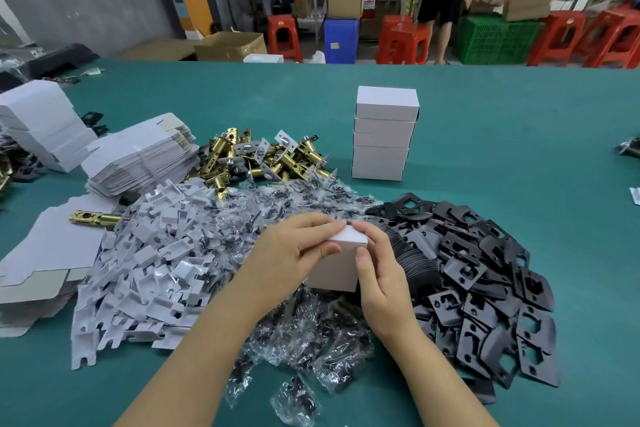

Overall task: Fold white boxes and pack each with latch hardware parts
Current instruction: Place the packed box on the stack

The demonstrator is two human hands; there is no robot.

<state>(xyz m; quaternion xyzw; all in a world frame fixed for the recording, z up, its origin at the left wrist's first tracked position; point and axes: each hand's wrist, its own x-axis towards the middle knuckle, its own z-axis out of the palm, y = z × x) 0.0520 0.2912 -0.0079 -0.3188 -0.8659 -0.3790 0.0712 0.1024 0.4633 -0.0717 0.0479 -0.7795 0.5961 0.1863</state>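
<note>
A small white box (337, 269) stands upright above the pile of clear screw bags (298, 333). My left hand (294, 253) grips its left side and top edge. My right hand (375, 267) holds its right side, thumb on the front face and fingers over the top flap. A stack of several closed white boxes (382, 133) stands behind. Brass latch bolts (263, 158) lie heaped at the back. White plastic inserts (149, 260) lie left, black strike plates (485, 284) right. Flat box blanks (138, 156) are stacked at the left.
An unfolded blank (52, 253) with one brass latch (95, 218) on it lies at the far left, more folded boxes (45, 121) behind it. The green table (519, 135) stretches right. A person stands among red stools (403, 40) and cartons beyond the table.
</note>
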